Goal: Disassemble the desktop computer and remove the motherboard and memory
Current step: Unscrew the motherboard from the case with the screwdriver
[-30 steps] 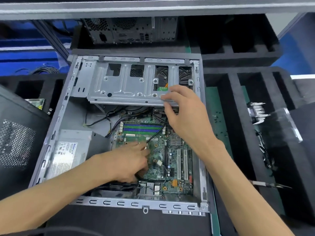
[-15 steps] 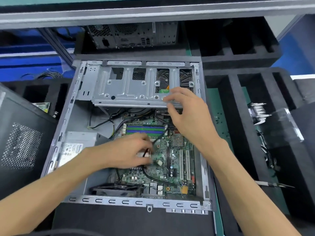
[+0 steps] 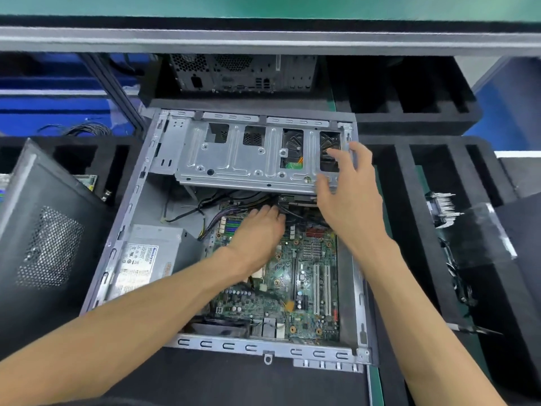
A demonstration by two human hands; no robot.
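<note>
Green motherboard [image 3: 295,276] lies flat in the open grey metal computer case [image 3: 117,244]. Since a second ago the left hand [image 3: 257,230] has slid up toward the black cables [image 3: 234,200], fingers straight. Right hand [image 3: 348,194] now grips the silver steel drive cage [image 3: 234,159].

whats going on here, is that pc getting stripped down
Yes. A person is working inside an open grey metal desktop computer case lying on its side. The right hand grips the right end of the silver metal drive cage at the far end of the case. The left hand reaches in under that cage, among the black cables at the far edge of the green motherboard. The motherboard sits in the case, beside the grey power supply box.
</note>
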